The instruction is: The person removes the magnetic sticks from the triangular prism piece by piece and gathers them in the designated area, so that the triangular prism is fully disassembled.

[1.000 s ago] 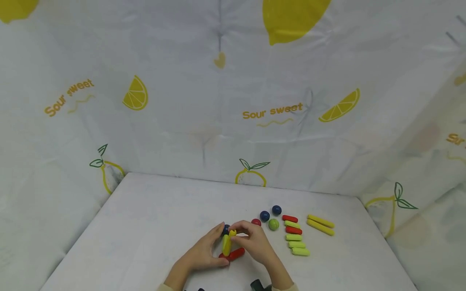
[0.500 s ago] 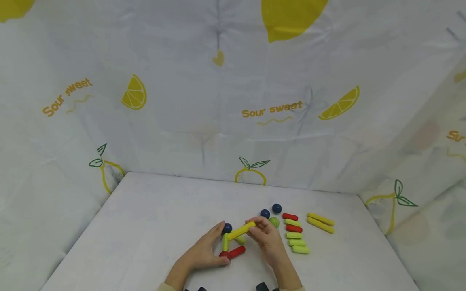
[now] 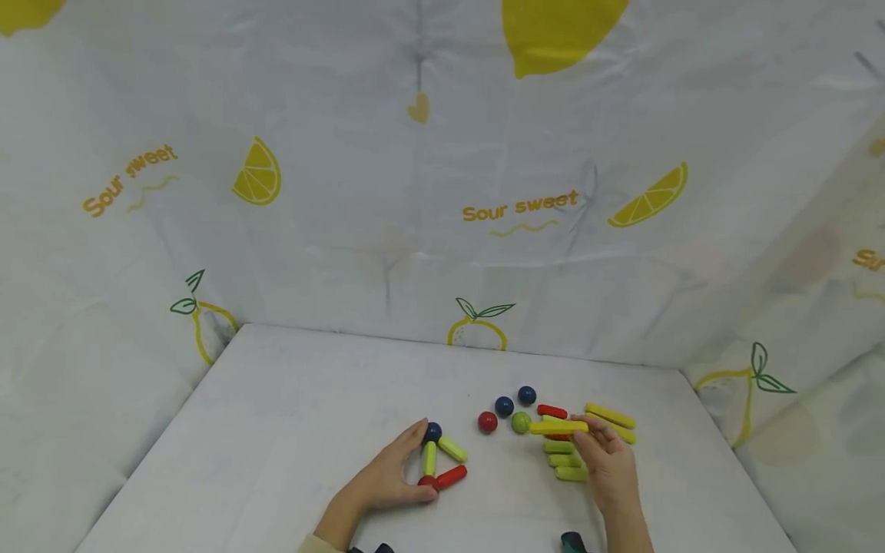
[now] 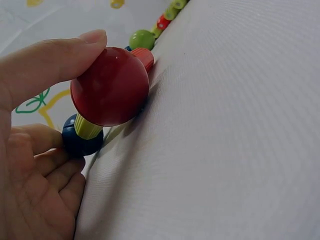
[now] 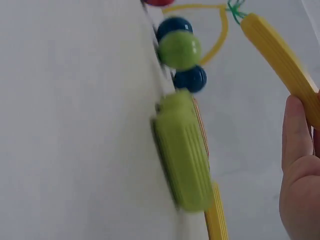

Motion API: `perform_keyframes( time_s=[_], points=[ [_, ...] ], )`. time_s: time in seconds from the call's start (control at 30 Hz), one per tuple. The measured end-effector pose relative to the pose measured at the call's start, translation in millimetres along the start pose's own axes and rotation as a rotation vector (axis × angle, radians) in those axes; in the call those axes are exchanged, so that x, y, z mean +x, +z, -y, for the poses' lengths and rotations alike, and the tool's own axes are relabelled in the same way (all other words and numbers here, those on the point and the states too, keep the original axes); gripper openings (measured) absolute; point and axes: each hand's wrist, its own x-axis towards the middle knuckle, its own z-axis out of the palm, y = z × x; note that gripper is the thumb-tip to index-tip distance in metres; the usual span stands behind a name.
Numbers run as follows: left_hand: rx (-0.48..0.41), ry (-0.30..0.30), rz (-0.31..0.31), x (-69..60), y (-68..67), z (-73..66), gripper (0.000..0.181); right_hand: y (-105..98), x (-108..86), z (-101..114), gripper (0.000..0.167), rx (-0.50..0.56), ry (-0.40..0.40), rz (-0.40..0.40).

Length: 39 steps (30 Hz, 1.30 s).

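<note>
My left hand (image 3: 383,476) spans a small ball-and-stick frame on the table, its thumb on the red ball (image 4: 112,87) and its fingers against the blue ball (image 3: 432,432). Between those balls runs a light green stick (image 3: 430,459). A second green stick (image 3: 452,449) leaves the blue ball, and a red stick (image 3: 452,476) leaves the red one. Off to the right, my right hand (image 3: 611,465) pinches a long yellow stick (image 3: 558,427) by one end, raised over the row of short sticks. The right wrist view shows this yellow stick (image 5: 280,52) in the fingers.
Loose balls lie mid-table: a red ball (image 3: 487,422), a green ball (image 3: 522,422) and two blue balls, one blue ball (image 3: 527,395) farthest back. Short green sticks (image 3: 570,475) and red sticks (image 3: 551,412) form a column. Long yellow sticks (image 3: 611,415) lie right of it.
The right hand has drawn the yellow stick away from the frame and carried it right, over the short sticks. The left hand has stayed on the frame.
</note>
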Motion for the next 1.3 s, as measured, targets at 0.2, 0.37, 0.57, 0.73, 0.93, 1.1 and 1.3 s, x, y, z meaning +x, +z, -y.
perform_keyframes(
  time_s=[0.2, 0.37, 0.57, 0.73, 0.93, 1.1, 1.3],
  points=[
    [0.001, -0.008, 0.002, 0.4, -0.5, -0.5, 0.104, -49, 14.8, -4, 0.041, 0.052, 0.048, -0.224],
    [-0.003, -0.015, 0.005, -0.7, 0.0, -1.4, 0.103, -76, 21.9, -14, 0.047, 0.162, 0.105, -0.345],
    [0.004, -0.032, 0.008, -1.7, -0.1, -3.1, 0.104, -85, 28.4, -27, 0.036, 0.063, 0.071, -0.377],
    [0.007, -0.031, 0.003, -1.2, -1.0, -2.3, 0.104, -83, 31.5, -36, 0.037, -0.481, 0.057, -0.442],
    [0.002, -0.01, -0.003, 0.7, 0.5, -1.1, 0.104, -87, 33.6, -39, 0.042, -0.803, 0.03, -0.485],
    [0.003, -0.016, -0.006, 0.8, 0.7, -2.6, 0.103, -89, 35.3, -40, 0.039, -0.889, -0.003, -0.483],
    [0.008, -0.021, -0.006, -0.5, -0.3, -4.5, 0.103, -86, 33.3, -38, 0.044, -0.846, 0.026, -0.489]
  ],
)
